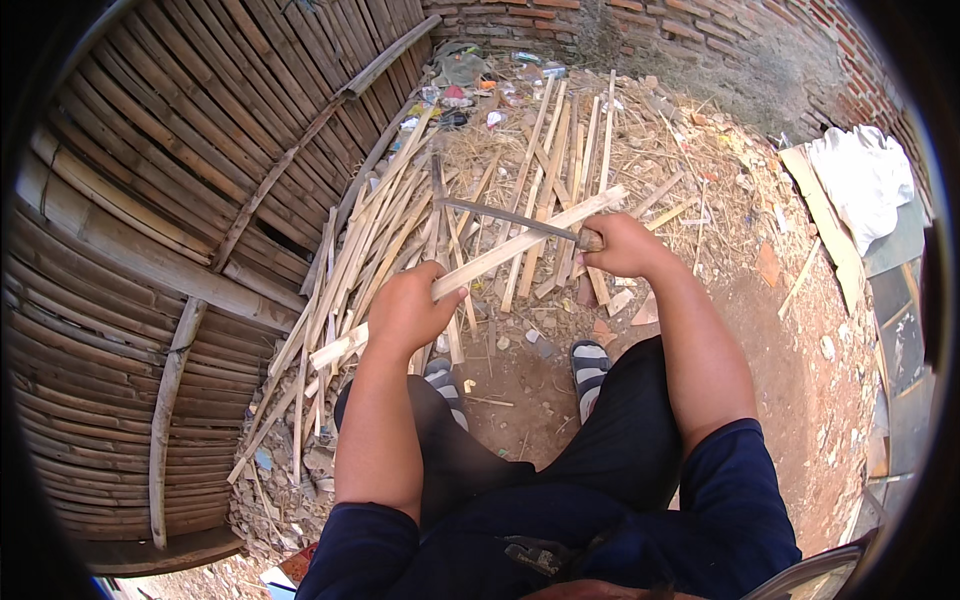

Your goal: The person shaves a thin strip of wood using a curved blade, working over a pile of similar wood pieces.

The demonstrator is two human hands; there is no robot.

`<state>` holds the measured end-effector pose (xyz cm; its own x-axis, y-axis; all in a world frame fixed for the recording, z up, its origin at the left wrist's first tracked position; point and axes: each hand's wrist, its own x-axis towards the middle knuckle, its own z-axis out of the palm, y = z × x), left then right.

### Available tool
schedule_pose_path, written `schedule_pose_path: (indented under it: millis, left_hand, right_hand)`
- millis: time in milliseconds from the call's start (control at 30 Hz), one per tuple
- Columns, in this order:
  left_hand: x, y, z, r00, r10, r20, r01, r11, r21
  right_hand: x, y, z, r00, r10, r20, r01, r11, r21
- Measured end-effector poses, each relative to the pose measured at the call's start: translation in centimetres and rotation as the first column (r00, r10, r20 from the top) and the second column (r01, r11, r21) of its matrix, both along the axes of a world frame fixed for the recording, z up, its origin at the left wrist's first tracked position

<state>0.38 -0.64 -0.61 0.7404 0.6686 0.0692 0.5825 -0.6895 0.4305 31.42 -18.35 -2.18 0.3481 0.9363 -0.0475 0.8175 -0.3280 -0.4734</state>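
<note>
A pale wooden strip (500,257) slants up to the right in front of me, its far end beside my right hand. My left hand (415,308) is closed around the strip toward its lower left part. In my right hand (622,246) is the wooden handle of a long knife (505,215). Its narrow grey blade points left and crosses the strip's upper part; I cannot tell whether it touches the wood. A dark upright piece (437,178) stands near the blade's tip, and how the two relate is unclear.
Many loose wooden strips (375,245) lie piled at the left and ahead. A bamboo wall (150,240) rises on the left, a brick wall (690,30) at the back. Rubble and litter cover the ground. White cloth (860,180) and a board (825,225) are at the right.
</note>
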Motion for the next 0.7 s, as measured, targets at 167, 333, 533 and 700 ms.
schedule_pose_path:
  millis: [167,333,533,700]
  left_hand:
    - [0.03,0.06,-0.08,1.0,-0.011,0.013,0.011,1.0,0.0]
    - [0.0,-0.07,0.03,1.0,-0.011,0.008,0.011,1.0,-0.003]
    - [0.01,0.14,-0.38,1.0,-0.016,0.005,0.016,1.0,-0.003]
    - [-0.01,0.21,-0.45,1.0,-0.016,0.003,0.016,1.0,-0.009]
  right_hand:
    - [0.26,-0.1,-0.46,1.0,0.005,0.009,-0.005,1.0,0.013]
    - [0.28,-0.04,-0.5,1.0,0.002,0.005,-0.002,1.0,-0.012]
    - [0.21,0.08,-0.35,1.0,-0.007,-0.002,0.007,0.999,-0.04]
    - [0.06,0.12,-0.17,1.0,-0.005,-0.006,0.005,0.999,-0.054]
